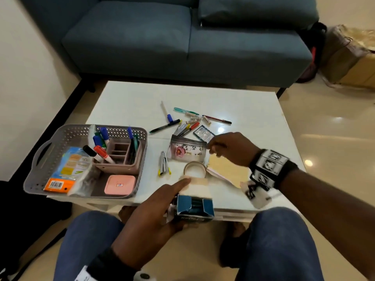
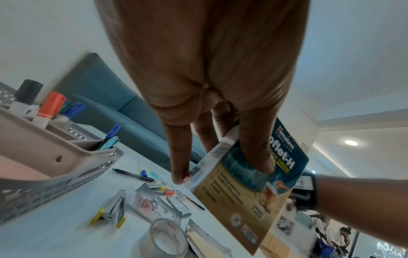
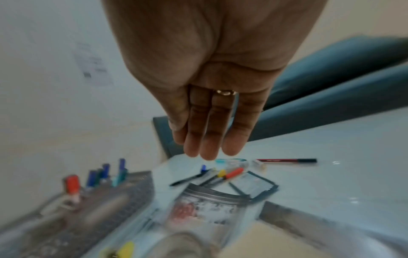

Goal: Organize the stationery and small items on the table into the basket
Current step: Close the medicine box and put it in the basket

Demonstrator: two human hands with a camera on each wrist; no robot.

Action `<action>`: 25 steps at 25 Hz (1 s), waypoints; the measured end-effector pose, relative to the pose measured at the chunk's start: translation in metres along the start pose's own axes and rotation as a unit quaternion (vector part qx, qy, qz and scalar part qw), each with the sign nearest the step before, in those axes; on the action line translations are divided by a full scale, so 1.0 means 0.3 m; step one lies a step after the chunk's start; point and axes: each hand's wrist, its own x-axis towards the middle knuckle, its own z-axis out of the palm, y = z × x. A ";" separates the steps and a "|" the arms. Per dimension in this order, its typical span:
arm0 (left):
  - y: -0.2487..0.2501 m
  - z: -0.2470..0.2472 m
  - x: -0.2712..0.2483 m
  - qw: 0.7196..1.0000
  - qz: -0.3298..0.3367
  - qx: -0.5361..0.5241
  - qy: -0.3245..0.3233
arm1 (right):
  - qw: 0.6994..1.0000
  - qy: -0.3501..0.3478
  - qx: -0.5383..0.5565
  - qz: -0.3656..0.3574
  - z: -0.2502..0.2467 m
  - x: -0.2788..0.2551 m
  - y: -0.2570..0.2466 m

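Note:
My left hand (image 1: pixel 170 196) grips a blue and tan carton box (image 1: pixel 194 207) over the table's near edge; in the left wrist view its fingers (image 2: pixel 256 153) wrap the box (image 2: pixel 240 206). My right hand (image 1: pixel 215 148) hovers with straight fingers (image 3: pixel 207 139) and holds nothing, just above a floral zip pouch (image 1: pixel 188 151) that is blurred in the right wrist view (image 3: pixel 209 207). The grey basket (image 1: pixel 81 127) stands at the table's left and holds a pink organiser (image 1: pixel 119 159) with markers, an orange packet (image 1: pixel 67 169) and a pink box (image 1: pixel 119 184).
Loose on the white table (image 1: pixel 253 118) lie a tape roll (image 1: pixel 194 169), a stapler (image 1: pixel 164 166), a tan envelope (image 1: pixel 227 169), a foil sachet (image 1: pixel 204 133) and several pens (image 1: pixel 182 122). A blue sofa (image 1: pixel 162 37) stands behind the table.

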 end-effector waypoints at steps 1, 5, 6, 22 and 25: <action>-0.012 -0.003 0.006 1.000 -0.013 -0.011 0.005 | 0.997 -0.002 -0.082 0.013 -0.005 0.090 0.055; -0.079 -0.015 0.026 0.997 -0.054 -0.048 0.009 | 0.965 -0.040 -0.252 0.060 0.016 0.362 0.211; -0.098 -0.018 0.038 0.997 -0.062 -0.049 0.010 | 0.960 -0.040 -0.270 0.070 0.028 0.413 0.228; -0.155 -0.026 0.126 0.993 -0.089 -0.048 0.053 | 0.977 0.054 -0.084 0.191 0.089 0.490 0.282; -0.127 -0.027 0.116 0.993 -0.085 -0.049 0.072 | 0.968 0.221 0.079 0.093 0.010 0.307 0.203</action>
